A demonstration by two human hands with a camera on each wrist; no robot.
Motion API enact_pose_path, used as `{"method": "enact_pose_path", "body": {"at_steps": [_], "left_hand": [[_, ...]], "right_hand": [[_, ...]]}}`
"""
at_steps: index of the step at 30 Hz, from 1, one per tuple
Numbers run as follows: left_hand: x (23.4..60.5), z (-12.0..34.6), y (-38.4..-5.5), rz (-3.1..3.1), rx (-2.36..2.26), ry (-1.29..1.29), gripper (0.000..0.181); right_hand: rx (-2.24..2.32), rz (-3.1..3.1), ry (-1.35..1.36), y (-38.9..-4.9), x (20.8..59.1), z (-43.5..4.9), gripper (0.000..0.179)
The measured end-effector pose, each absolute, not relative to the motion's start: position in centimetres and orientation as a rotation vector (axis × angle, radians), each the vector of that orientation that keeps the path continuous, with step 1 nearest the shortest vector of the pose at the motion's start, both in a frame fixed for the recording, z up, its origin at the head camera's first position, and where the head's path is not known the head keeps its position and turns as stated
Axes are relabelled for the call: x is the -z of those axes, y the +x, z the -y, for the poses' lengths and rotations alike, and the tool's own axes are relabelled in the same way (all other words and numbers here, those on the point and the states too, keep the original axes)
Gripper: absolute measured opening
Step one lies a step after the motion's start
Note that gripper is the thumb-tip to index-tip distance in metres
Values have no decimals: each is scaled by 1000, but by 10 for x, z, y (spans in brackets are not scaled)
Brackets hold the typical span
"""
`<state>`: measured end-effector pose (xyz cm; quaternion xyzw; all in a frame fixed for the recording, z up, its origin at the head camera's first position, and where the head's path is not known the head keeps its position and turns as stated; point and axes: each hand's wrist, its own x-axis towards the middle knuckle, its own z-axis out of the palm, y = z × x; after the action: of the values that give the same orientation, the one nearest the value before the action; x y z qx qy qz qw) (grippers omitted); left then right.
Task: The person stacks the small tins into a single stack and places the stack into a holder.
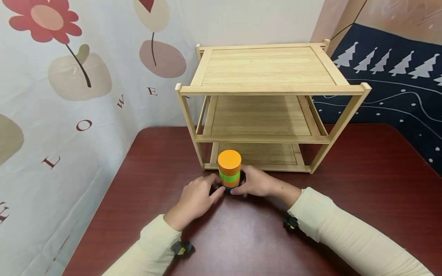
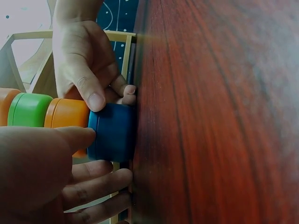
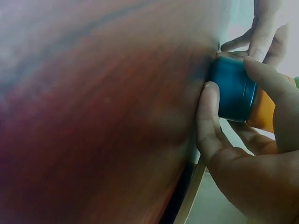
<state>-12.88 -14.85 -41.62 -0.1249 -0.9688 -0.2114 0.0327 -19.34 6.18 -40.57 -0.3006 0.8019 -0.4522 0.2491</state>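
Note:
A stack of round, smooth plastic containers [image 1: 229, 160] stands upright on the table in front of the shelf. Orange is on top, then green, then orange, with a dark blue container [image 2: 114, 133] at the bottom against the table. From the left, my left hand [image 1: 197, 196] holds the blue container, its thumb tip near the blue top edge and its fingers along the far side. Opposite it, my right hand [image 1: 258, 181] grips the same container low down between thumb and fingers. In the right wrist view, the blue container [image 3: 233, 88] shows between both hands.
A three-tier light wooden shelf [image 1: 271, 90] stands at the back of the dark red table [image 1: 152, 172], its lowest board just behind the stack. A printed cloth [image 1: 114, 46] with flowers hangs at the left. Dark blue cloth [image 1: 390, 88] with white trees is behind the right side.

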Motion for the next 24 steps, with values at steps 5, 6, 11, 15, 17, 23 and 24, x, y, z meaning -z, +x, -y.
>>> {"method": "enact_pose_path", "body": {"at_steps": [5,6,11,15,17,23,24], "left_hand": [[416,150,-130,2980,657,-385,19],[415,149,-130,2979,658,-387,19],[415,148,-130,2991,651,-388,19],[415,148,-130,3001,633,-382,19],[415,148,-130,3003,627,-378,19],[415,147,-129,3013,614,-361,18],[415,147,-129,3014,611,-360,18]], "right_hand": [[1210,-2216,-842,-193,405,-62,48],[1201,-2228,-840,-193,405,-62,48],[1163,-2288,-832,-192,406,-65,49],[1151,-2312,-848,-190,406,-67,49],[1148,-2318,-855,-189,406,-69,48],[1140,-2334,-870,-185,405,-75,48],[1139,-2336,-874,-184,405,-77,48]]}}
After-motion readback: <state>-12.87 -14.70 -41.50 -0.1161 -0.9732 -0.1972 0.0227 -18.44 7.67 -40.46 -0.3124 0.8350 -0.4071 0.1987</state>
